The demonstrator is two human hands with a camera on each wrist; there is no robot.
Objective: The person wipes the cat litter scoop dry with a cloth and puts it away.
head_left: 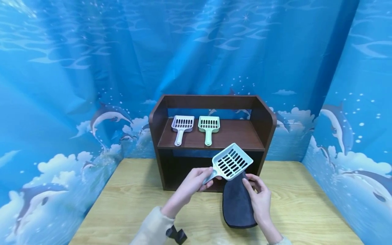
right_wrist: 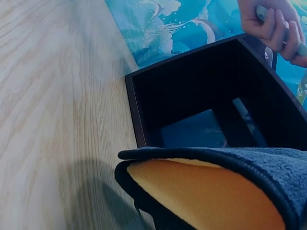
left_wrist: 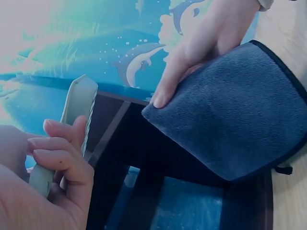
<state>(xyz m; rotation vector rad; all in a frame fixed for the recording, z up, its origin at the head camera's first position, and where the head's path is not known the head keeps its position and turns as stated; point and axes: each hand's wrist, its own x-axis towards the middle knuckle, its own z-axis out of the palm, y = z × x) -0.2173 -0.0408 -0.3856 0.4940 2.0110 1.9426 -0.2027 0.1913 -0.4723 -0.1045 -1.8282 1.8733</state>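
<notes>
My left hand [head_left: 197,178] grips a pale blue litter scoop [head_left: 231,163] by its handle, the slotted pan raised in front of the shelf. In the left wrist view the scoop [left_wrist: 79,103] shows edge-on above the curled fingers. My right hand [head_left: 259,195] pinches the top corner of a dark blue-grey plush cloth [head_left: 239,204] with black edging, which hangs down to the right of the scoop. The right wrist view shows the cloth [right_wrist: 206,196] folded over with an orange inner side; the right hand is out of sight there.
Behind the hands stands a dark brown two-tier shelf [head_left: 235,132]. On its upper board lie a lilac litter scoop [head_left: 180,131] and a green one [head_left: 208,134]. A small black object [head_left: 176,235] is near the left sleeve, over the wooden table [head_left: 122,204].
</notes>
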